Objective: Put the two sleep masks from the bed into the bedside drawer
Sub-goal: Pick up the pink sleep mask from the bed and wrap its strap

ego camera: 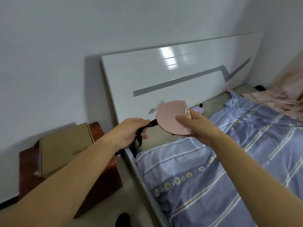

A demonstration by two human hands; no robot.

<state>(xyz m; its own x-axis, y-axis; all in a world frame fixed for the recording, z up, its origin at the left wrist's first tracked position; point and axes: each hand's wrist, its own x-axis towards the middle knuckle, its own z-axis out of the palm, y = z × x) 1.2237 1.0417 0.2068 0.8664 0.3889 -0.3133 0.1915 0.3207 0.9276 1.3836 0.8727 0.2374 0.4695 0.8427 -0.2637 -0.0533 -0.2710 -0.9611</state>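
I hold a pink sleep mask [167, 118] in the air above the head end of the bed. My right hand [195, 126] grips its right side, where a small cartoon print shows. My left hand [131, 131] pinches its black elastic strap [139, 136], which hangs down in a loop. A second, lilac sleep mask [198, 110] lies on the mattress by the headboard, partly hidden behind the pink one. The reddish-brown bedside cabinet [98, 182] stands left of the bed; no drawer front shows from here.
A flat cardboard box [65, 149] lies on top of the cabinet. A blue striped quilt [229, 169] covers the bed, with pink bedding [282, 99] at the far right. The glossy white headboard [172, 76] leans against the wall. A narrow floor gap separates cabinet and bed.
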